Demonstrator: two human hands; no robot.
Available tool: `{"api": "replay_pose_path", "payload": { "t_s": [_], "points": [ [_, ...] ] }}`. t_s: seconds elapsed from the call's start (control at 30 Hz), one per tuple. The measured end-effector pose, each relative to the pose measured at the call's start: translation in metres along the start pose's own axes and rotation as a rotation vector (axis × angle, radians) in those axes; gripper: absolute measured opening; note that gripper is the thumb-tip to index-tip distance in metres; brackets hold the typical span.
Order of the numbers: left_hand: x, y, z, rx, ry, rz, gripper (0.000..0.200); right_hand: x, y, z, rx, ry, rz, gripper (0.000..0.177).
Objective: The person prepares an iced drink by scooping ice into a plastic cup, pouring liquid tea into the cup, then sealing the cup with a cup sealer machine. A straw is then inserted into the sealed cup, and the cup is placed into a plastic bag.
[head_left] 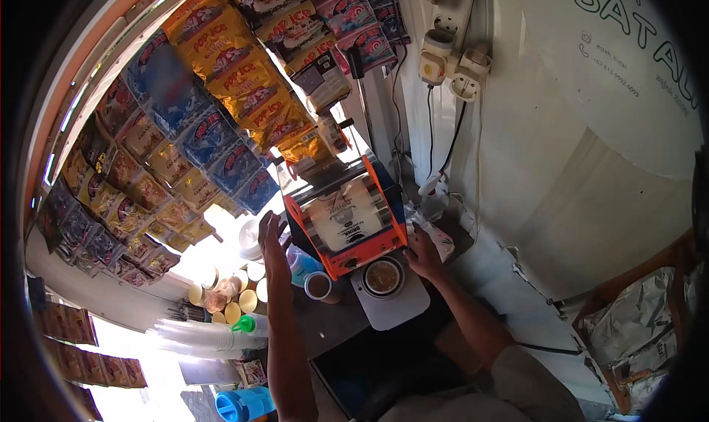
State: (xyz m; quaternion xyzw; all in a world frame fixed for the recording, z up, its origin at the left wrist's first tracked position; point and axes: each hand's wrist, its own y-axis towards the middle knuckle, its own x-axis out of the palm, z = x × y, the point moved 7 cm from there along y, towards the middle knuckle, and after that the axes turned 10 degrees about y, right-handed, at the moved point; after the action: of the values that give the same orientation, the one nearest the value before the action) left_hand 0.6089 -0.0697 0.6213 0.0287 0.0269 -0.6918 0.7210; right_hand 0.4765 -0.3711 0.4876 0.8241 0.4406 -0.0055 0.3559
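A cup sealing machine [354,253] with orange side panels and a roll of printed film [343,215] stands before me. Its white sliding tray [399,311] is out at the front, and a cup of brown drink [383,277] sits in the round holder. My left hand [273,235] is raised beside the machine's left side, fingers stretched and holding nothing. At the right front corner, my right hand [423,253] has its fingers apart, right at the orange panel. Left of the tray stands another filled cup [319,286], in front of a light-blue container [301,265].
Sachet strips [251,89] hang at the upper left. Stacked clear cups [196,338], several yellow-lidded jars [247,300] and a blue jug [244,403] occupy the left side. Power sockets [454,60] with cables are on the right wall. A box of silver packs [639,318] stands lower right.
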Motion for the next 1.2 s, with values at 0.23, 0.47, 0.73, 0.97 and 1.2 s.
{"api": "replay_pose_path", "payload": {
  "t_s": [0.23,0.47,0.73,0.97,1.2],
  "points": [
    [0.051,0.019,0.033,0.002,-0.206,-0.171,0.054,0.034,0.023,0.007,0.094,0.161,-0.239,0.050],
    [0.043,0.007,0.032,0.073,-0.153,-0.136,0.063,0.038,0.026,0.016,0.064,0.130,-0.351,0.049],
    [0.010,0.029,0.033,0.233,0.295,0.234,0.051,0.046,0.018,0.041,0.133,0.106,-0.459,0.044],
    [0.013,0.092,0.065,0.636,0.626,-0.082,0.027,-0.050,-0.077,0.030,0.167,-0.054,-0.016,0.034],
    [0.070,0.059,-0.084,0.533,0.927,-0.168,0.026,-0.020,-0.244,0.045,1.019,1.052,-0.069,0.029]
  ]
}}
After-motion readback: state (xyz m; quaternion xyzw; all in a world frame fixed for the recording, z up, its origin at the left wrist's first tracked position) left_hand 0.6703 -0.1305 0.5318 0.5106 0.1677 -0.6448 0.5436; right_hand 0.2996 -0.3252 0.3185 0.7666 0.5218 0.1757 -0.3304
